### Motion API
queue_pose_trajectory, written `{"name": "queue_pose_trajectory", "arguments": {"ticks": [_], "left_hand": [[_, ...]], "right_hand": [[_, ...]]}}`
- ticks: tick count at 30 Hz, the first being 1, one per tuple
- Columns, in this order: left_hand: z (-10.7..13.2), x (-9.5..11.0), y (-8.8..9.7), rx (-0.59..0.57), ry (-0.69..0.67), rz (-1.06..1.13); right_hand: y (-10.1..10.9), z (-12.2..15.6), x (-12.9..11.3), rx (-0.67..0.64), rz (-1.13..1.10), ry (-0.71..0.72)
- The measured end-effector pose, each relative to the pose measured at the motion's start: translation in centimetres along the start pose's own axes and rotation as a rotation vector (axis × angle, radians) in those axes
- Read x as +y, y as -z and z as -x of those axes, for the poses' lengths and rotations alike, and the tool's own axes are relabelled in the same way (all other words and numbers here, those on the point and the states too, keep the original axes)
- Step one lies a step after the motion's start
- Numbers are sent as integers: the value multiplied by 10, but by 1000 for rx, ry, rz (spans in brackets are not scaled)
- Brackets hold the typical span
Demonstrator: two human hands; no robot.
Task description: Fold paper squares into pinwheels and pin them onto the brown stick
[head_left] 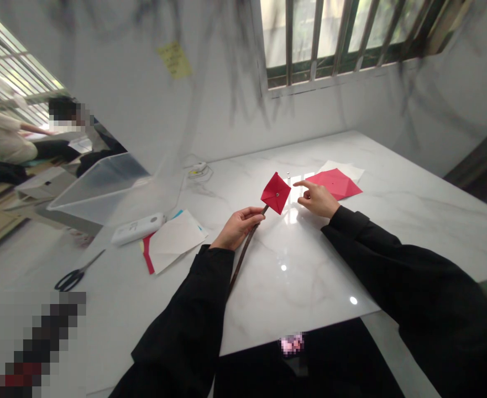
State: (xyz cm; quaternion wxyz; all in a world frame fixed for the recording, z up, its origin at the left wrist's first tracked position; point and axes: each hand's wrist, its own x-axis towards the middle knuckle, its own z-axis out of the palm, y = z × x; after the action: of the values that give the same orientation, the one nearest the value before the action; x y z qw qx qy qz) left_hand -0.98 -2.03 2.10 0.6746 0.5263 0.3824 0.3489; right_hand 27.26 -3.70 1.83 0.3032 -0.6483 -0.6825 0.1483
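Observation:
A red paper pinwheel (273, 188) with a small pin at its centre stands tilted above the white table. My left hand (240, 225) grips its brown stick (245, 250) just below the paper. The lower end of the stick is hidden by my left sleeve. To the right of the pinwheel, my right hand (317, 200) points its index finger toward the paper, with a small gap between them. Its other fingers are curled, and I see nothing in it. Beyond that hand lies a folded red paper square (343, 185), partly over a white sheet (356, 172).
Paper sheets (174, 243) lie on the left beside a white device (139, 228). Scissors (77, 273) rest further left. A clear plastic bin (98, 188) and a thin cable (199, 171) are near the wall. People sit in the left background.

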Motion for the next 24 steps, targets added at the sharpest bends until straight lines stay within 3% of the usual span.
{"name": "queue_pose_trajectory", "arguments": {"ticks": [3,7,9,14,20,24], "left_hand": [[-1,0,0,-6,0,-5],[-2,-1,0,22,-13,28],[-2,-1,0,32,-21,46],[-1,-1,0,21,-8,48],[0,1,-1,12,-3,15],[1,0,-1,-36,3,-39]], "right_hand": [[3,1,-1,8,-36,44],[7,0,-1,-266,48,-6],[7,-1,0,-319,61,-18],[2,-3,3,-236,57,-19],[1,2,-4,34,-112,33],[8,5,-13,141,-98,85]]}}
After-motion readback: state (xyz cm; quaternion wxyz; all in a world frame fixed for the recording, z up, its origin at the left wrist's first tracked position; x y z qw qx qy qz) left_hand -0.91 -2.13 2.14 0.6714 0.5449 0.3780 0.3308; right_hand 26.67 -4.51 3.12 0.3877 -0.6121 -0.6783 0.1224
